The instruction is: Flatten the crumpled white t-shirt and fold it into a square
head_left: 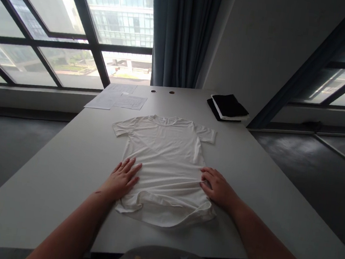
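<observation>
A white T-shirt [164, 157] lies spread flat on the grey table [62, 167], collar away from me, hem toward me and slightly rumpled. My left hand [121, 177] rests palm down on the shirt's lower left side, fingers spread. On the lower right side edge sits my right hand [217, 186], its fingers curled against the fabric where it bunches a little. Whether those fingers pinch the cloth is unclear.
Sheets of paper [116, 98] lie at the far left of the table. A stack of black and white folded items [228, 107] sits at the far right corner. Two small round holes [162, 91] mark the table's back edge. Windows and a dark curtain stand behind.
</observation>
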Available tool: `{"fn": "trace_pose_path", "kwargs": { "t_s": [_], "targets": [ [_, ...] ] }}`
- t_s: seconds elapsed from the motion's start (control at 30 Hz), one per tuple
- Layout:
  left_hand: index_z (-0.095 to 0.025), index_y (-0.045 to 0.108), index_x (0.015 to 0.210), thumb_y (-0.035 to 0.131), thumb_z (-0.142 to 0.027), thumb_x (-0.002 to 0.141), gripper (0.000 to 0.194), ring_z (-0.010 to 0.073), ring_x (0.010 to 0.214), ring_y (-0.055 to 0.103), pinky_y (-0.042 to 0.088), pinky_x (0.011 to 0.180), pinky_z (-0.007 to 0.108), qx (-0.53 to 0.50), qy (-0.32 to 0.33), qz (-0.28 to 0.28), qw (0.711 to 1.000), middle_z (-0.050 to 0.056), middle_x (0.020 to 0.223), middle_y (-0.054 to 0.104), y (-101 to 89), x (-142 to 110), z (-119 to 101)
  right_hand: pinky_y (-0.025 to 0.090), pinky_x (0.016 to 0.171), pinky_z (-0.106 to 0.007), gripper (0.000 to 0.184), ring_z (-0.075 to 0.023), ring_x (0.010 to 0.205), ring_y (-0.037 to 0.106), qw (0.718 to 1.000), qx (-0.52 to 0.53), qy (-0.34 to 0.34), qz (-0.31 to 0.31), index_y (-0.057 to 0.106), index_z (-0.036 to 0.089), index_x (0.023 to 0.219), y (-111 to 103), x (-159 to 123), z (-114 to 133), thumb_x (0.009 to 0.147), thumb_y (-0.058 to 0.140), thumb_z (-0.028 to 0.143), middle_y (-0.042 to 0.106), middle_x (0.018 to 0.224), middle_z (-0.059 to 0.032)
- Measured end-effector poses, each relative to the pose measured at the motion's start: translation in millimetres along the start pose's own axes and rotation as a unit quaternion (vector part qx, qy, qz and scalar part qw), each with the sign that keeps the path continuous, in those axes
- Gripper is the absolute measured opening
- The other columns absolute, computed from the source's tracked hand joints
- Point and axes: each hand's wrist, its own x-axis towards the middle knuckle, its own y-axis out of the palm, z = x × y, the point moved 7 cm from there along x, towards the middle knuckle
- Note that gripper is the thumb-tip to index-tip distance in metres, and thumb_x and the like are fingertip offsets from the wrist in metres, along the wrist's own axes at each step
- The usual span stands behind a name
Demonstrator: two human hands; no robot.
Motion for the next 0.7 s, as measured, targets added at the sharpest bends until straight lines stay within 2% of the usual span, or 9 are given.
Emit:
{"fn": "trace_pose_path", "kwargs": {
  "t_s": [0.1,0.23,0.37,0.47,0.57,0.7],
  "targets": [
    [-0.041,0.038,0.161,0.04,-0.055,0.105,0.058,0.0275,0.161,0.018,0.021,0.129,0.051,0.002,-0.005,0.013,1.0,0.0,0.174,0.02,-2.0,-2.1,0.9,0.039,0.116,-0.059,0.007,-0.0313,0.124,0.062,1.0,0.003,-0.01,0.003,0.064,0.023,0.093,-4.1,-3.9,1.4,0.091,0.061,0.028,0.066,0.133,-0.0133],
    [-0.042,0.037,0.161,0.041,-0.053,0.105,0.057,0.0285,0.161,0.02,0.023,0.128,0.053,0.004,-0.012,0.022,1.0,-0.001,0.173,0.021,-3.8,-10.9,3.8,0.039,0.117,-0.059,0.007,-0.0281,0.117,0.066,0.998,0.015,-0.059,0.022,0.065,0.023,0.097,-7.4,-6.4,14.9,0.091,0.061,0.024,0.069,0.126,-0.0108],
    [-0.041,0.042,0.159,0.044,-0.051,0.104,0.056,0.0294,0.158,0.029,0.026,0.127,0.053,-0.003,-0.001,0.001,1.0,0.001,0.172,0.029,-9.9,-24.1,8.5,0.036,0.119,-0.059,0.011,-0.0266,0.115,0.066,0.992,0.032,-0.11,0.045,0.067,0.025,0.1,-9.5,-10.2,22.2,0.089,0.066,0.023,0.068,0.124,-0.0084],
    [-0.039,0.051,0.153,0.043,-0.049,0.104,0.05,0.0276,0.148,0.045,0.036,0.12,0.049,-0.018,0.004,-0.049,0.999,0.004,0.164,0.045,-20.9,-24.7,11.8,0.041,0.117,-0.054,0.011,-0.0277,0.122,0.061,0.991,0.04,-0.127,-0.013,0.069,0.025,0.102,-15.7,-4.4,15.9,0.092,0.064,0.025,0.065,0.13,-0.0103],
    [-0.035,0.06,0.144,0.039,-0.047,0.106,0.046,0.0269,0.134,0.055,0.044,0.112,0.047,-0.029,-0.013,-0.094,0.995,0.007,0.151,0.057,-30.1,-5.3,18.6,0.046,0.112,-0.051,0.02,-0.0295,0.128,0.056,0.989,0.021,-0.1,-0.102,0.071,0.024,0.112,-19.7,16.7,-5.3,0.097,0.057,0.027,0.063,0.133,-0.0129],
    [-0.028,0.061,0.14,0.041,-0.046,0.104,0.045,0.0291,0.141,0.049,0.041,0.116,0.049,-0.034,0.003,-0.144,0.989,0.01,0.155,0.052,-37.9,51.9,31.8,0.043,0.115,-0.052,0.032,-0.0319,0.134,0.051,0.986,-0.051,-0.058,-0.147,0.072,0.021,0.12,-14.0,62.5,-42.9,0.097,0.053,0.032,0.061,0.136,-0.0152]
  ]
}}
